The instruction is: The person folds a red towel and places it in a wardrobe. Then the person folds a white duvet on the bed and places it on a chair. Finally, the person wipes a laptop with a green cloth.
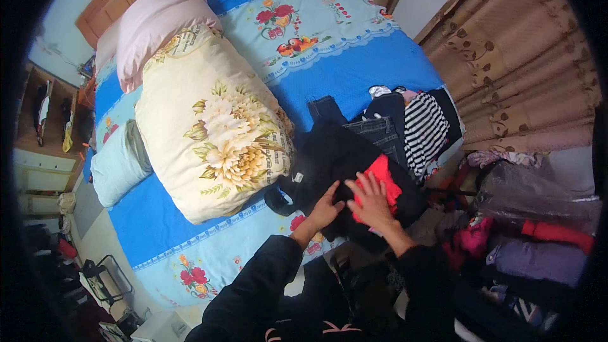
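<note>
A black garment (pixel 316 152) lies in a heap at the bed's near edge, with a small white label showing at its left. My left hand (pixel 327 206) rests at the black cloth, its index finger stretched out and its thumb apart. Just to its right, my right hand (pixel 372 199) lies spread, palm down, on a red cloth (pixel 390 183) on top of the black garment. Dark denim jeans (pixel 375 128) lie just beyond the heap. Beside them is a black-and-white striped garment (pixel 424 130). Neither hand visibly grips anything.
A cream floral quilt (pixel 223 137) and pink pillows (pixel 164 14) lie on the blue patterned bed (pixel 304 80). A pale green pillow (pixel 122 166) is at the left. Brown curtains (pixel 513 52) hang at the right, above piled clothes (pixel 536 256). A folding metal-framed item (pixel 111 280) stands lower left.
</note>
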A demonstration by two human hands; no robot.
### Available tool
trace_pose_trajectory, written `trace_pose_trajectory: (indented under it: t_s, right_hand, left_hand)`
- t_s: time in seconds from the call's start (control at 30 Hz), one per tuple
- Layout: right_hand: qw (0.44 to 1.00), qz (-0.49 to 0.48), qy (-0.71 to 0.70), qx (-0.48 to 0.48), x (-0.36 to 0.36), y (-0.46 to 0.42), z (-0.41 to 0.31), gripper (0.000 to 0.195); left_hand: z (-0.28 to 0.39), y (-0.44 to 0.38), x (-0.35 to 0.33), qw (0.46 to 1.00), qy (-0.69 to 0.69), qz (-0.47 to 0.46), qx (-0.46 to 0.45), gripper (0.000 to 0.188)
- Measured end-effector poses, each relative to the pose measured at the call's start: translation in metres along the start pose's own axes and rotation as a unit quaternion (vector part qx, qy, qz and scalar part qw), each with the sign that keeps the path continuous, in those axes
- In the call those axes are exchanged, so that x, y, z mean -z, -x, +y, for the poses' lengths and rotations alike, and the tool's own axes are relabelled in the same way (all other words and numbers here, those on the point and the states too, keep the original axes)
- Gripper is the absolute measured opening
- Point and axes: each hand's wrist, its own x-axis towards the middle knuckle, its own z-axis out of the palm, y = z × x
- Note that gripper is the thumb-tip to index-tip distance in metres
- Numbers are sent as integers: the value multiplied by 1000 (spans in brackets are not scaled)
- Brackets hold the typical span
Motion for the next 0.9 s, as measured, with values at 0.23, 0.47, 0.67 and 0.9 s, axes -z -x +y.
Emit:
trace_pose_trajectory:
  t_s: [0.23, 0.47, 0.67, 0.9]
  right_hand:
    - [992, -118, 26, -23, -14, -30, 21, 78]
    - [958, -269, -95, -27, 54, -152, -55, 80]
    - [986, 50, -156, -15, -79, -282, -83, 107]
    - [780, -47, -603, -157, -58, -316, -172, 28]
  left_hand:
    - [47, 78, 67, 983, -99, 153, 13, 42]
    - [20, 173, 283, 659, -302, 688, 15, 62]
    - [1, 195, 337, 784, 213, 542, 217, 87]
    - [-55, 179, 350, 861, 343, 375, 16, 69]
